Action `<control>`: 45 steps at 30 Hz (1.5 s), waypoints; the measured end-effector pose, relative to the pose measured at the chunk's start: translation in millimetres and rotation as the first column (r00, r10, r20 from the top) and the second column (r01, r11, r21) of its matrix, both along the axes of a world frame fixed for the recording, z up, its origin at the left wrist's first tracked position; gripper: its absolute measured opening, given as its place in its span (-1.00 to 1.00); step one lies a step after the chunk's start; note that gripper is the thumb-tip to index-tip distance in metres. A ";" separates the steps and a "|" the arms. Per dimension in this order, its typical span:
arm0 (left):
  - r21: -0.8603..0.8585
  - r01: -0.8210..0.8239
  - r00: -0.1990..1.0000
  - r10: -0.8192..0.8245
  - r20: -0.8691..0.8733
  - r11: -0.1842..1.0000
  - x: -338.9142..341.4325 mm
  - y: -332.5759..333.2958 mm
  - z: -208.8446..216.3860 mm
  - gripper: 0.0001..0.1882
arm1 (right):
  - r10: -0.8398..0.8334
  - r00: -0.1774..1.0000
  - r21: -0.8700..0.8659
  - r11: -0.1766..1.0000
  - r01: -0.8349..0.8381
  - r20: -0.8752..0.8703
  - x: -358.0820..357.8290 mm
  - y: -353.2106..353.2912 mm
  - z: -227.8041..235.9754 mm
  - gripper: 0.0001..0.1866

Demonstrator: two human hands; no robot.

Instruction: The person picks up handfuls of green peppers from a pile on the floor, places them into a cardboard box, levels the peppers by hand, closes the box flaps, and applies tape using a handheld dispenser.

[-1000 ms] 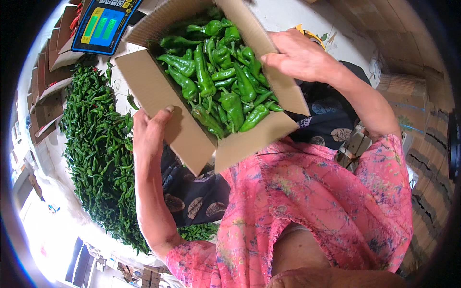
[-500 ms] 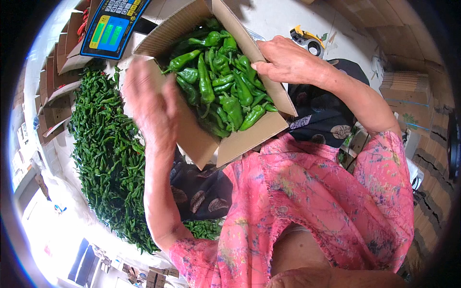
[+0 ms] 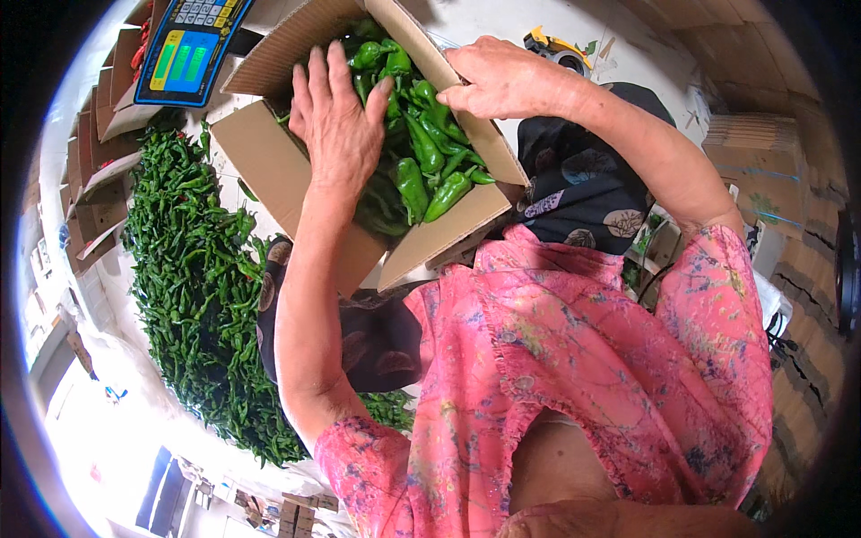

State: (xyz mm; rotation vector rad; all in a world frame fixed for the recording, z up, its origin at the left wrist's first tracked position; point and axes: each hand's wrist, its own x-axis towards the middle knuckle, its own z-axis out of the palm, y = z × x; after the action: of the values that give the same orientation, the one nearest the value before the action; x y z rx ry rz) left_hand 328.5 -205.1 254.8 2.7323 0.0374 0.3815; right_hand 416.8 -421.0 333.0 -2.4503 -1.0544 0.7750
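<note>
In front of me stands a cardboard box [image 3: 491,148] with its flaps folded out, filled with glossy green peppers [image 3: 412,190]. My left hand [image 3: 339,125] lies on the peppers inside the box, palm down and fingers spread; its fingertips reach toward the far side. It covers some of the peppers beneath it. My right hand [image 3: 496,79] grips the right wall of the box at its upper edge, thumb on the inner face and the other fingers partly hidden behind the cardboard.
A large heap of green peppers [image 3: 193,296] spreads on the left. A blue-framed scale display [image 3: 188,56] stands at the upper left, near open cartons [image 3: 99,170]. Beyond my right hand lies a yellow and black tool-like object [image 3: 558,49]. Flattened cardboard [image 3: 762,170] is stacked at the right.
My left hand has moved from over the left flap into the box, onto the peppers. The box and my right hand have shifted slightly left and away in the picture.
</note>
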 end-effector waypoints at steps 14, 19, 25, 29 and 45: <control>0.029 0.032 0.980 -0.026 -0.198 0.999 0.4 -29.5 -19.0 -0.29 | -0.010 0.998 0.001 1.000 0.010 -0.066 -3.5 2.2 5.7 -0.61; 0.039 0.046 0.986 -0.039 -0.161 0.998 -0.1 -36.3 -30.3 -0.20 | -0.014 1.000 0.023 1.000 0.014 -0.007 -7.7 -0.6 3.0 -0.60; 0.041 0.044 0.982 -0.036 -0.184 0.998 4.6 -27.2 -25.0 -0.22 | -0.023 0.991 -0.028 0.999 0.026 0.129 -10.6 5.9 8.0 -0.52; -0.342 0.041 0.997 -0.063 -0.054 0.939 -3.2 13.4 5.1 -0.23 | -0.088 0.907 0.165 0.986 0.021 0.412 -23.5 -7.0 22.1 -0.66; 0.068 0.247 0.967 -0.241 -0.086 0.967 -56.3 -36.8 9.8 -0.08 | 0.202 0.966 0.021 0.978 -0.208 0.159 -89.3 -73.4 72.7 -0.81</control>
State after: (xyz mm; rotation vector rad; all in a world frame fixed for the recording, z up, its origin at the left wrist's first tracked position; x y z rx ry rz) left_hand 272.2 -241.8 264.6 2.7834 -0.2975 0.2109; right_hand 327.5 -494.4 405.6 -2.4285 -1.3861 0.6238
